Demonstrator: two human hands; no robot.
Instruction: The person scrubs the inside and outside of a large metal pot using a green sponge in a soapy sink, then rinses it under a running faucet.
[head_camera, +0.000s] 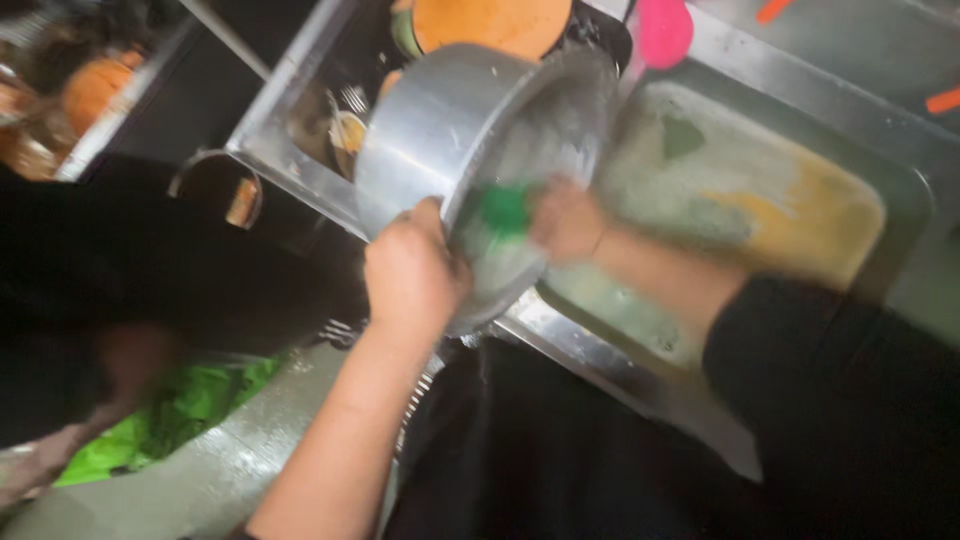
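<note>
The steel sink (300, 165) fills the upper half of the view, its right basin holding cloudy green-yellow water at about three o'clock. Over the divider between the basins, a big round metal pot (450, 130) is tipped on its side, mouth facing down toward the person. The left hand (412, 275) has its grip clamped on the pot's lower rim at about six o'clock, fingers curled tight round the edge. The right hand (568, 222) reaches into the mouth, its grip closed on a green scrubber (503, 210) pressed against the pot's inner wall. An orange plate (490, 22) lies at twelve o'clock, a pink utensil (664, 30) just beside it.
</note>
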